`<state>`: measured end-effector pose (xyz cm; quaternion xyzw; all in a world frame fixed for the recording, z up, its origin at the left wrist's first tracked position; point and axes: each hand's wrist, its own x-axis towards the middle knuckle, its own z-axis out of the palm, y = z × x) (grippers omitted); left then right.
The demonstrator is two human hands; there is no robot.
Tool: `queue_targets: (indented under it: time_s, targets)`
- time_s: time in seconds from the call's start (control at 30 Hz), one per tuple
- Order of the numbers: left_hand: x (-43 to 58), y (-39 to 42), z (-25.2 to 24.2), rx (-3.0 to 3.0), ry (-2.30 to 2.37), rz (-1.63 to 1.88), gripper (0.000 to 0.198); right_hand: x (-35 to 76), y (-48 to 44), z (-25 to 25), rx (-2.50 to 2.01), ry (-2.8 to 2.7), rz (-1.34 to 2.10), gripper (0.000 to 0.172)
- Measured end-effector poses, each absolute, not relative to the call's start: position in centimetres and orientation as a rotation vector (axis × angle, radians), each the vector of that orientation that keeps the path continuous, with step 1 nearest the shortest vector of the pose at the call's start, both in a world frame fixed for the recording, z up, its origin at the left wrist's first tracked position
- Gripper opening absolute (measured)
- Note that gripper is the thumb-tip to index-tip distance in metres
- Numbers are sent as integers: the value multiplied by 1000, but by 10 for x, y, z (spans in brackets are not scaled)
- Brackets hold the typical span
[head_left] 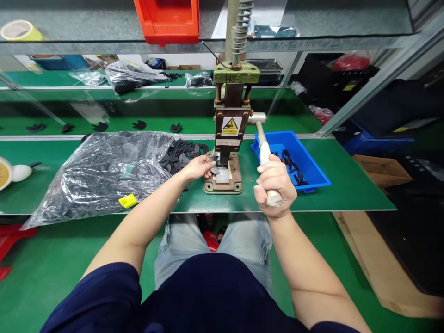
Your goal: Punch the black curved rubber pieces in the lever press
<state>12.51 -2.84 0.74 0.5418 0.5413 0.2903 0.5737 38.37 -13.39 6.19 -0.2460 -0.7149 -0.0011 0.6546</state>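
Observation:
A small hand press stands on the green bench, with a yellow warning sticker on its ram and a spring on its column. My right hand is wrapped round the press lever, which slopes down toward me. My left hand pinches a flat black part and holds it at the press base, just under the ram. A loose pile of the same black parts lies immediately left of the press.
A big clear plastic bag of black parts fills the bench's left half. A blue tray with a few black parts sits right of the press. An orange bin hangs on the upper shelf. Cardboard boxes stand at the right.

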Motion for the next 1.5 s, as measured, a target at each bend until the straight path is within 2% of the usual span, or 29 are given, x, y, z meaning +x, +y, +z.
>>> queue_targets:
  time_s: [0.3, 0.57, 0.67, 0.9, 1.2, 1.5]
  targets:
    - [139, -10, 10, 1360, 1328, 527, 33, 381, -134, 60, -555, -1588, -4, 17]
    - [148, 2, 14, 1315, 1407, 377, 19, 378, -133, 59, -564, -1558, -15, 17]
    - [150, 5, 16, 1328, 1417, 379, 17, 378, -134, 61, -566, -1559, -18, 18]
    - [147, -3, 12, 1192, 1339, 497, 30, 383, -135, 63, -577, -1611, -28, 15]
    - [147, 13, 23, 1329, 1400, 320, 25, 385, -135, 62, -601, -1623, -35, 17]
    - [146, -11, 15, 1198, 1360, 425, 27, 382, -133, 60, -568, -1557, -40, 17]
